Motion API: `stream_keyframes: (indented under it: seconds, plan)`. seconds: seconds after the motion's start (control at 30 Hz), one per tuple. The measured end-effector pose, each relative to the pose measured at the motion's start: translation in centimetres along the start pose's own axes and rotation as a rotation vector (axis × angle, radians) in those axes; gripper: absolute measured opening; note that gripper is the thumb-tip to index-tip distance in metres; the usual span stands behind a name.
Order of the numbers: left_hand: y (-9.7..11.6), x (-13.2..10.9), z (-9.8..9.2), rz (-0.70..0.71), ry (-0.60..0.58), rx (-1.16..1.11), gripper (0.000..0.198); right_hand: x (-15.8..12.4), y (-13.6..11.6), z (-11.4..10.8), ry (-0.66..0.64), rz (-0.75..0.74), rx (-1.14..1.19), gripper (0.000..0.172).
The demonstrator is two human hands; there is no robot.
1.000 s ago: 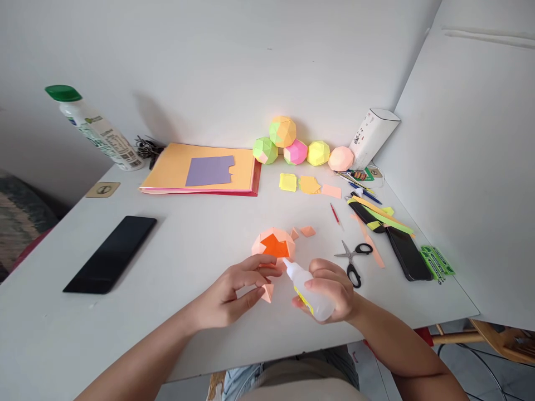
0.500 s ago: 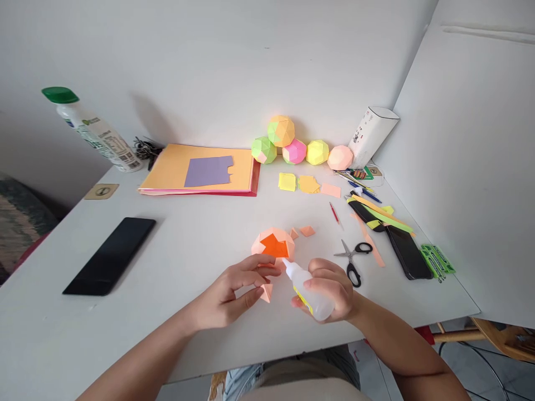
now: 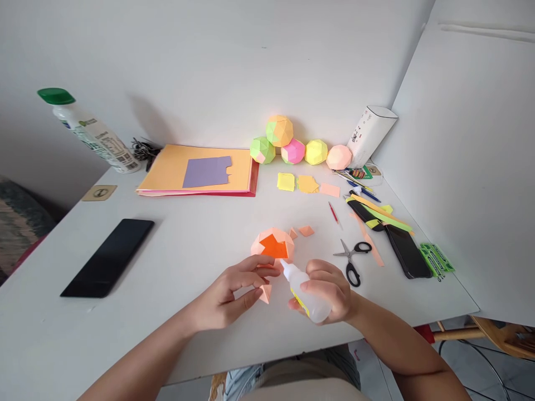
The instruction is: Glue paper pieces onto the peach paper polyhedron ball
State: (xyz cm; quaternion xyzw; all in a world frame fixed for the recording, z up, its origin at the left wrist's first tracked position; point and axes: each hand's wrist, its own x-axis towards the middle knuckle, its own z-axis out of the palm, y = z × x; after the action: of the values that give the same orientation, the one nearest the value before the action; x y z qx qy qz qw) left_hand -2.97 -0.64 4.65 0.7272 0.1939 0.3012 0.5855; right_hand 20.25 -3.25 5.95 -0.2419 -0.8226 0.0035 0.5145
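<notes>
An open peach paper ball (image 3: 256, 243) with an orange inside sits near the middle of the table. My left hand (image 3: 234, 292) is at its near side, with thumb and fingers closed on a small peach paper piece (image 3: 266, 293). My right hand (image 3: 330, 292) is wrapped round a clear glue bottle (image 3: 315, 305) with a white nozzle and yellow label. The nozzle tip points up and left at the ball's near rim; whether it touches is too small to tell. Two small peach pieces (image 3: 306, 230) lie just beyond the ball.
Scissors (image 3: 352, 255), a red pen (image 3: 333, 212) and a black phone (image 3: 407, 250) lie right. Paper balls (image 3: 316, 151) line the wall behind square paper stacks (image 3: 286, 181). Left are another dark phone (image 3: 109, 257), a paper pile (image 3: 161, 167) and a tall bottle (image 3: 96, 136).
My right hand and the glue bottle have shifted slightly left. The left hand stays almost still, holding the same piece. The whole view has moved a little.
</notes>
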Motion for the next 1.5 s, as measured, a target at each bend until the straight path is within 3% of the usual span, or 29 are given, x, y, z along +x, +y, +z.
stream_keyframes:
  seconds: [0.4,0.6,0.67,0.83,0.93,1.03,1.13,1.33,1.5]
  plan:
    - [0.0,0.1,-0.1,-0.009,-0.010,0.016,0.028,0.3,0.0,0.1,0.016,-0.016,0.003,0.026]
    - [-0.2,-0.1,-0.1,-0.014,-0.004,-0.027,0.028,0.0,0.2,-0.7,0.030,0.058,0.064,0.028]
    - [-0.3,-0.1,-0.2,-0.036,0.006,-0.025,0.027,-0.4,0.4,-1.2,0.127,0.198,0.118,0.029]
    - [-0.6,-0.3,-0.6,-0.103,0.046,-0.002,0.030,-1.4,2.7,-2.5,0.350,0.812,0.367,0.021]
    - [-0.6,-0.2,-0.8,-0.129,0.065,0.004,0.032,-1.7,4.7,-3.1,0.389,0.957,0.374,0.027]
    - [-0.6,-0.1,-0.9,-0.147,0.082,-0.012,0.034,-2.4,6.5,-3.4,0.273,1.020,0.064,0.031]
    - [-0.8,-0.2,-1.0,-0.160,0.083,-0.021,0.035,-3.4,7.8,-2.9,0.141,1.006,-0.208,0.028]
    - [-1.1,-0.2,-0.9,-0.160,0.112,-0.051,0.031,-4.4,9.2,-1.8,0.012,0.818,-0.307,0.025]
    - [-0.5,0.2,-0.6,-0.163,0.139,0.015,0.033,-2.6,6.1,-1.1,0.043,0.603,-0.307,0.019]
